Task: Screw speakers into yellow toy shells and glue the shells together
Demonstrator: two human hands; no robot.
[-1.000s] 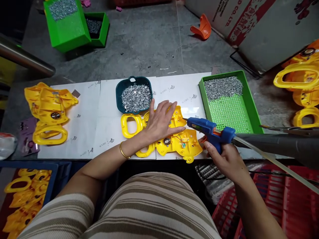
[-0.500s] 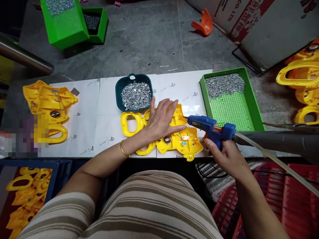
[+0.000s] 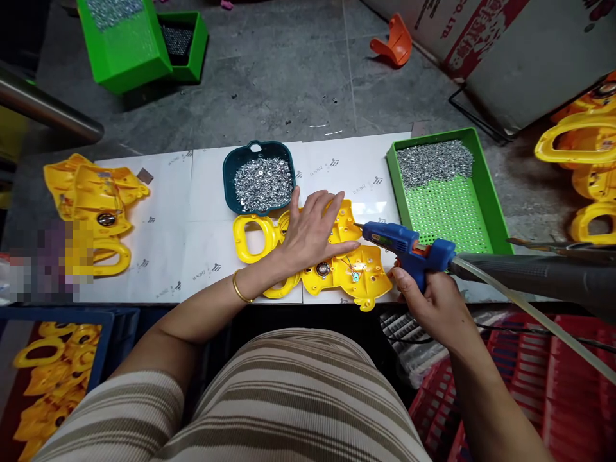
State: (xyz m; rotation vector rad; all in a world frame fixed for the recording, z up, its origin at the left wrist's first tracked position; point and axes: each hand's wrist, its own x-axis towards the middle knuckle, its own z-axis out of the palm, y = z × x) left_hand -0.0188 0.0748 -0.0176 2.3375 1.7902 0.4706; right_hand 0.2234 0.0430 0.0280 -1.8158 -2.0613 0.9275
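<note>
My left hand (image 3: 310,232) lies flat with fingers spread on a yellow plastic toy shell (image 3: 359,273) at the table's front middle. The shell's inside faces up and shows a small circuit board with wires and a round speaker. A yellow handle ring (image 3: 253,237) sticks out to the left of my hand. My right hand (image 3: 430,301) grips a blue hot glue gun (image 3: 407,246), its nozzle pointing left just above the shell near my left fingertips. A clear glue stick trails from the gun's back.
A dark teal dish of screws (image 3: 260,179) sits behind the shell. A green tray of screws (image 3: 445,189) stands at the right. Yellow shells (image 3: 94,202) are piled at the left, more at the far right (image 3: 584,167). Green bins (image 3: 137,42) stand on the floor.
The glue gun has shifted slightly, with its nozzle staying by the shell. My left hand keeps pressing on the shell. The view has tilted a little.
</note>
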